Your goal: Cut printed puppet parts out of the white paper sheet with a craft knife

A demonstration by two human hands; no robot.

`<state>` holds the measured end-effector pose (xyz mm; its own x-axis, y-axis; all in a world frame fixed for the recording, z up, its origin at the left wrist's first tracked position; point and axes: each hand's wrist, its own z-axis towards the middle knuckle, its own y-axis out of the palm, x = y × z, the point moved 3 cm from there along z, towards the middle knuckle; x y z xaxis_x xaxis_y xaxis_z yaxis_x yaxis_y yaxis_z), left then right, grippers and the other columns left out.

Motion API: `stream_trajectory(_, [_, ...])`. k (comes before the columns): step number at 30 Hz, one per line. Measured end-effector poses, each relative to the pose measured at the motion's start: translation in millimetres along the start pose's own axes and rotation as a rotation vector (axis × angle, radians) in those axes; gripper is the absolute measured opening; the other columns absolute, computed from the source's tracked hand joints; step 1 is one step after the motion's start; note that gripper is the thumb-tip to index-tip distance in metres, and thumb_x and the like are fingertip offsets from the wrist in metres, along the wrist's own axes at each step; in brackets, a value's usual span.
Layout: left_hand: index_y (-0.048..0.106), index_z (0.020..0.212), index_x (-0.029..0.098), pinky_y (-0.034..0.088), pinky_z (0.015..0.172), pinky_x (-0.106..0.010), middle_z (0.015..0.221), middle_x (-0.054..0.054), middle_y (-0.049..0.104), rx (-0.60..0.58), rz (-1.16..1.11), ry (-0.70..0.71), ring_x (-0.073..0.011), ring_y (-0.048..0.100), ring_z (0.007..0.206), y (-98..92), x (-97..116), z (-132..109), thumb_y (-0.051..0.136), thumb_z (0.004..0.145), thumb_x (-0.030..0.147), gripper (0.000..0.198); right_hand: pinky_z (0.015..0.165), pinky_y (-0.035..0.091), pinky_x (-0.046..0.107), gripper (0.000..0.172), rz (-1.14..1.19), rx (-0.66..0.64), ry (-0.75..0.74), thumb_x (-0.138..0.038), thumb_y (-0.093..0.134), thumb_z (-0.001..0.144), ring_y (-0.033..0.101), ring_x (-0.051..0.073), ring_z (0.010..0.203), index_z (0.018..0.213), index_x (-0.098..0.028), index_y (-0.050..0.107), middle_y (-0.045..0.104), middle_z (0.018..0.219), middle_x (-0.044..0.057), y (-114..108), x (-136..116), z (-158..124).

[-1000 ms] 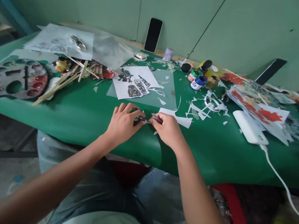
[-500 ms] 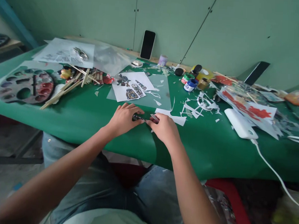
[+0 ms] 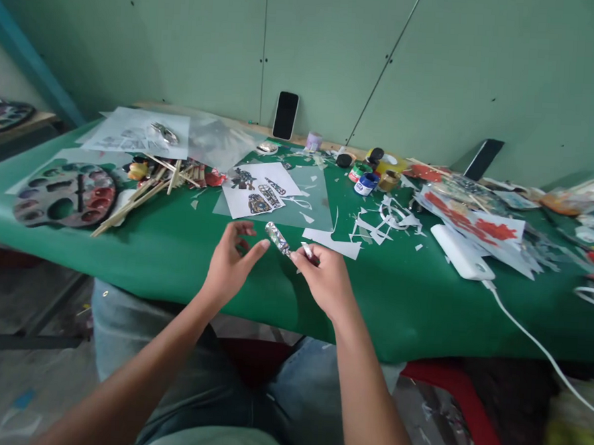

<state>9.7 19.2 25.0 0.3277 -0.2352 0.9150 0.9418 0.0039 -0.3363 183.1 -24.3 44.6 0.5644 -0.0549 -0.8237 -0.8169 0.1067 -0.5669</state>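
Note:
A narrow, patterned paper cutout [image 3: 278,239] slants up and left from the fingertips of my right hand [image 3: 328,277]. The fingers of that hand are closed on its lower end. A small pale piece also shows at the right index finger; its kind is unclear. My left hand [image 3: 233,256] is open just left of the cutout, thumb and fingers apart, not touching it. Beyond the hands, a white sheet [image 3: 292,178] with several similar patterned cutouts lies on a translucent sheet [image 3: 322,204]. A white paper strip [image 3: 343,245] lies behind my right hand.
On the green table [image 3: 175,262] sit a paint palette [image 3: 26,208] and wooden sticks [image 3: 123,213] at left. Paint jars [image 3: 366,183], paper scraps [image 3: 379,227] and a corded white device [image 3: 462,252] are at right. A phone [image 3: 285,115] leans on the wall.
My left hand has let go of the patterned cutout and moved slightly left, its fingers opening. The cutout now tilts upward in my right hand. The camera view has shifted a little.

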Motion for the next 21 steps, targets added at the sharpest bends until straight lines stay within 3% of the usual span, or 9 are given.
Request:
stream_trajectory(2, [0.058,0.101,0.016,0.044,0.067,-0.025,0.093,-0.004,0.062,-0.247,-0.24,-0.118,-0.0134,0.056,0.077,6.9,10.0,-16.6,0.065,0.079,0.047,0.038,0.05,0.028,0.023,0.027,0.202,0.038,-0.033,-0.043,0.056,0.085,0.036,0.009,0.053,0.07,-0.02,0.054,0.041,0.057,-0.005,-1.3,-5.6,-16.4])
stream_trajectory(4, [0.062,0.09,0.016,0.044,0.063,-0.023,0.081,-0.001,0.062,-0.365,-0.402,-0.191,-0.0115,0.055,0.07,9.8,24.6,-32.0,0.069,0.076,0.045,0.033,0.049,0.026,0.022,0.028,0.35,0.024,-0.039,-0.044,0.06,0.083,0.031,0.008,0.052,0.07,-0.019,0.056,0.038,0.056,-0.006,-0.2,-11.6,-31.8])
stream_trajectory(6, [0.062,0.075,0.015,0.043,0.059,-0.022,0.069,0.001,0.059,-0.367,-0.491,-0.216,-0.0088,0.052,0.06,8.3,39.1,-43.4,0.071,0.074,0.043,0.029,0.047,0.024,0.022,0.03,0.471,-0.018,-0.021,-0.046,0.063,0.082,0.028,0.007,0.05,0.072,-0.019,0.059,0.039,0.056,-0.006,1.9,-16.8,-45.2])
stream_trajectory(10, [0.066,0.075,0.015,0.046,0.06,-0.022,0.066,0.002,0.059,-0.385,-0.587,-0.239,-0.0085,0.054,0.058,2.7,57.2,-58.7,0.073,0.075,0.039,0.025,0.044,0.022,0.022,0.032,0.642,-0.099,-0.005,-0.048,0.065,0.081,0.025,0.006,0.047,0.07,-0.019,0.06,0.043,0.056,-0.006,2.8,-25.0,-64.3])
stream_trajectory(21, [0.064,0.068,0.016,0.05,0.059,-0.022,0.063,0.001,0.061,-0.378,-0.773,-0.36,-0.0096,0.058,0.057,2.4,64.4,-73.5,0.075,0.074,0.038,0.025,0.04,0.025,0.021,0.027,0.752,-0.12,-0.004,-0.045,0.066,0.081,0.032,0.006,0.043,0.07,-0.021,0.063,0.045,0.05,-0.005,3.8,-26.9,-77.6])
